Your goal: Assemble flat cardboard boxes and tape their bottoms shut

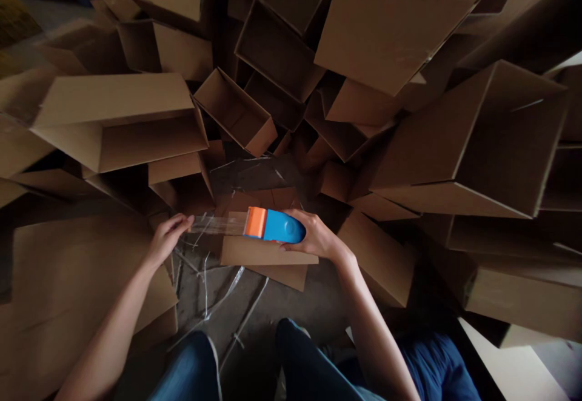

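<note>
A blue tape gun (275, 225) with an orange cutter end lies level just above a flat cardboard flap (259, 252). My right hand (313, 235) grips its blue body from the right. A strip of clear packing tape (218, 225) stretches left from the orange end to my left hand (169, 237), whose fingertips pinch its free end. The strip passes over the cardboard without visibly touching it. The tape roll is hidden inside the dispenser.
Open cardboard boxes (113, 119) are heaped on every side, several of them tilted and towering above my hands. Loose tape scraps (227, 298) lie on the grey concrete floor (259, 310). My knees in blue jeans (191, 371) show at the bottom edge.
</note>
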{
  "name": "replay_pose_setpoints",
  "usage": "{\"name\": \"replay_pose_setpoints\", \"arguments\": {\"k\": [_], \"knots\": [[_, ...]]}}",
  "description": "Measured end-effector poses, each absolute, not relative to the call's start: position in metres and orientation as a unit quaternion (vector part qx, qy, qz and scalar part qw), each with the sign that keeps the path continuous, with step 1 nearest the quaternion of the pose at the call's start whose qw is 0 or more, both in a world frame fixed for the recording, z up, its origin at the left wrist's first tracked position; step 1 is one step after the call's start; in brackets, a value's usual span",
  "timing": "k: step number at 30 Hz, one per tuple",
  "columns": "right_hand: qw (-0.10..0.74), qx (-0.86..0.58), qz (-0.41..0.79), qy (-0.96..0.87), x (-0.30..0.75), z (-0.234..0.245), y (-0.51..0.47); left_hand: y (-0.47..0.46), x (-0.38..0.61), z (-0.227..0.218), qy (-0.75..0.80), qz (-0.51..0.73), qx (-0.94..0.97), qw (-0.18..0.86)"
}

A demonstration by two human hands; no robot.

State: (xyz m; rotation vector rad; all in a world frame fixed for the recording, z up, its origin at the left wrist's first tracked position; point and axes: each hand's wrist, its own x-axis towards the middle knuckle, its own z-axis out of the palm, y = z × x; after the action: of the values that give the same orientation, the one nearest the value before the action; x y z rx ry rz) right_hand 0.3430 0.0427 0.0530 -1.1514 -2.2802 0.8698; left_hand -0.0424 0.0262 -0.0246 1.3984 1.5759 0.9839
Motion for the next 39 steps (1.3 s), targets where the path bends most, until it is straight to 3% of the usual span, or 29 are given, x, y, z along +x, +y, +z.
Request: {"name": "replay_pose_setpoints", "arguments": {"k": [9,26,39], "knots": [[0.252,-0.436,0.336,-0.796,0.35,0.043,0.038,0.02,-0.015,-0.058,0.622,0.345,0.51,0.484],[0.265,-0.481,0.291,-0.784,0.336,0.033,0.035,0.018,-0.015,-0.057,0.645,0.333,0.537,0.43],[0.263,-0.471,0.281,-0.794,0.33,0.034,0.035,0.022,-0.007,-0.094,0.61,0.313,0.533,0.496]]}}
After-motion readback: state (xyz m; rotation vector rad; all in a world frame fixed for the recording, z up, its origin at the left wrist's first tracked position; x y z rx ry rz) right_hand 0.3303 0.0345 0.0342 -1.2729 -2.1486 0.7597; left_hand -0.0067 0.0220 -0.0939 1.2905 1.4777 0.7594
